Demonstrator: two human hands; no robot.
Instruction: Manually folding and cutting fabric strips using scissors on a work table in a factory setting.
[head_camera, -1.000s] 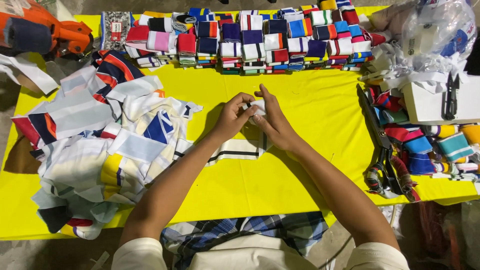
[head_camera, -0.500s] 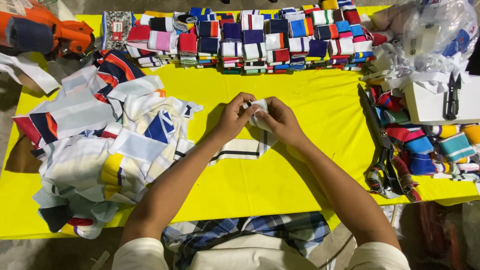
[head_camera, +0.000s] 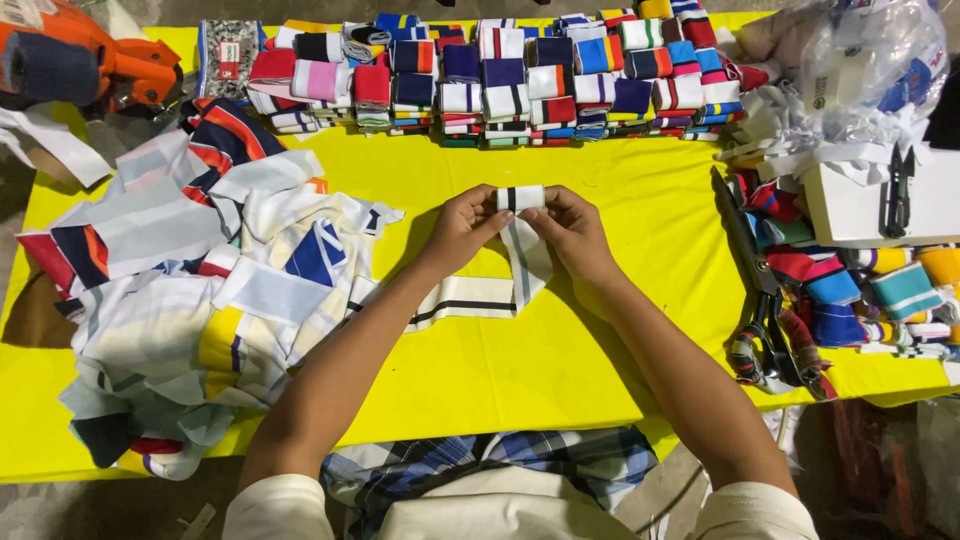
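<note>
Yellow table (head_camera: 560, 350) under our hands. Left hand (head_camera: 462, 228) and right hand (head_camera: 570, 232) close together, both pinched shut on white band (head_camera: 521, 198). Its loose end (head_camera: 470, 298) rests on table.

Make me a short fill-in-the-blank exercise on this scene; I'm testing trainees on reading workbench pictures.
1. Both hands, the left hand and the right hand, hold a white strip with a ____ stripe.
2. The table cover is ____.
3. The loose pile of striped fabric lies on the person's ____ side.
4. The scissors lie on the person's ____ side.

Missing words: black; yellow; left; right
</note>
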